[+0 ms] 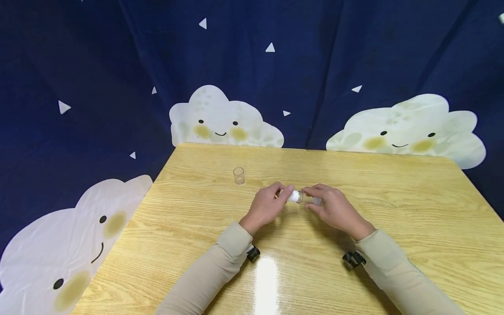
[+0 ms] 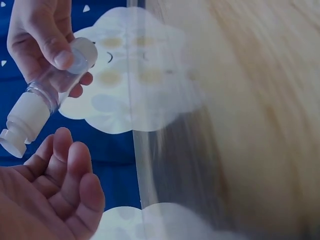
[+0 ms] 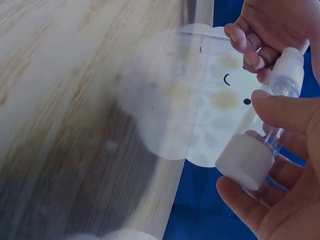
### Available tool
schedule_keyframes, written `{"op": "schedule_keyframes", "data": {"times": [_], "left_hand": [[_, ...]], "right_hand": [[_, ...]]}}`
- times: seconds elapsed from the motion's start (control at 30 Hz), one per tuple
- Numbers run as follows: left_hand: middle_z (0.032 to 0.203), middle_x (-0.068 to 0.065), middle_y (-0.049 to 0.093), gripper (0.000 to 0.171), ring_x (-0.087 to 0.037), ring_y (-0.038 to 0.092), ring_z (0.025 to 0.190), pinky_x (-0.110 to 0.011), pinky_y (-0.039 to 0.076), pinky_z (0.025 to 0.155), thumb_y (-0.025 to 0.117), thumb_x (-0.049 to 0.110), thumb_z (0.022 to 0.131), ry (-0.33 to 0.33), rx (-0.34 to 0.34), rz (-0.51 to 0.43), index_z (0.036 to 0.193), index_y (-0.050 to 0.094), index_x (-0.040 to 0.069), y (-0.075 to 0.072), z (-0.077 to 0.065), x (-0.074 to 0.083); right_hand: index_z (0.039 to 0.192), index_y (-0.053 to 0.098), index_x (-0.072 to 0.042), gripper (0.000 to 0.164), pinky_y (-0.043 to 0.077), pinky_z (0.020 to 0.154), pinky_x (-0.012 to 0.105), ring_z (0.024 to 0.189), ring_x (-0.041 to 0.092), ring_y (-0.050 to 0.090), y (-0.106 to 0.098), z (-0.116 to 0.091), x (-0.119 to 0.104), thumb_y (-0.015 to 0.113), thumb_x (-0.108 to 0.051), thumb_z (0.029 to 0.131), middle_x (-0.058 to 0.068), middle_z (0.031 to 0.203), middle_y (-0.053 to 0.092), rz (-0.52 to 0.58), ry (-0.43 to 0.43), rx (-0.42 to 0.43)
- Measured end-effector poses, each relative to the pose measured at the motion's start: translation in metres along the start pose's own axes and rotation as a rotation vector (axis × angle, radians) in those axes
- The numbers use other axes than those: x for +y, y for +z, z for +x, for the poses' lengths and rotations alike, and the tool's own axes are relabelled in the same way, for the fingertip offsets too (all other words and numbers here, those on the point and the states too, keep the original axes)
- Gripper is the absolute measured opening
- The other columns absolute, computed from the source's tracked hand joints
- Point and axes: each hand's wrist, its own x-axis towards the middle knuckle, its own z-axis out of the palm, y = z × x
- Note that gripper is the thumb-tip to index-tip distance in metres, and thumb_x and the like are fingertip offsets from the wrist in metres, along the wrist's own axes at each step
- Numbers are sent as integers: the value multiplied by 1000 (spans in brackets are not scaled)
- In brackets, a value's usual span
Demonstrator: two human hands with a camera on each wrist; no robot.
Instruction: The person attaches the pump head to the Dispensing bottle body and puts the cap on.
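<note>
My right hand grips a small clear pump bottle by its body, thumb on one side and fingers behind. The bottle lies tilted, its white base towards the right and its white pump top towards my left hand. In the left wrist view, the left fingers are loosely bent beneath the pump top, with a gap between. From the head view, the left thumb overlaps the pump end; contact there is hard to make out. A clear, open-topped cylinder stands upright on the table, left of both hands.
The wooden table reaches back to a dark blue curtain with printed clouds and white triangles. A bright light reflection falls on the tabletop between the forearms. Each wrist carries a small black camera.
</note>
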Motion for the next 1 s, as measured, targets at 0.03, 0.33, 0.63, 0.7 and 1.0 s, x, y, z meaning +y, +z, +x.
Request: {"op": "schedule_keyframes", "data": {"times": [0.03, 0.33, 0.63, 0.7, 1.0], "left_hand": [[80, 2, 63, 51, -12, 53, 64, -25, 43, 59, 40, 60, 100, -9, 14, 6, 99, 66, 16, 0, 0, 0], [62, 5, 49, 46, -11, 42, 52, -24, 35, 51, 49, 55, 99, -13, 36, -9, 81, 61, 14, -1, -2, 2], [62, 3, 53, 44, -11, 43, 51, -24, 34, 49, 50, 53, 99, -25, 21, -5, 85, 64, 13, -3, -2, 2], [63, 3, 55, 44, -11, 44, 51, -24, 34, 48, 50, 53, 99, -26, 21, -5, 86, 65, 14, -3, -2, 2], [75, 2, 61, 24, -11, 51, 60, -22, 40, 51, 64, 39, 95, 52, -2, -71, 101, 67, 16, -5, -2, -1]], "right_hand": [[125, 68, -3, 40, 56, 71, 38, 89, 25, 69, 0, 0, 0, 76, -9, 86, 15, 110, 72, -2, -3, -3], [125, 68, -3, 39, 54, 69, 34, 86, 23, 67, 1, 1, -1, 75, -9, 86, 14, 108, 71, -7, -14, -18], [125, 67, -3, 40, 56, 71, 36, 88, 23, 68, 4, 0, 0, 76, -10, 86, 13, 106, 71, -4, -12, -21], [125, 67, -4, 40, 56, 71, 36, 88, 23, 68, 4, 0, 1, 76, -11, 86, 13, 106, 72, -2, -12, -17], [125, 68, -4, 39, 56, 75, 39, 93, 26, 70, 4, 1, 0, 75, -11, 87, 12, 105, 72, 35, -6, -28]]}}
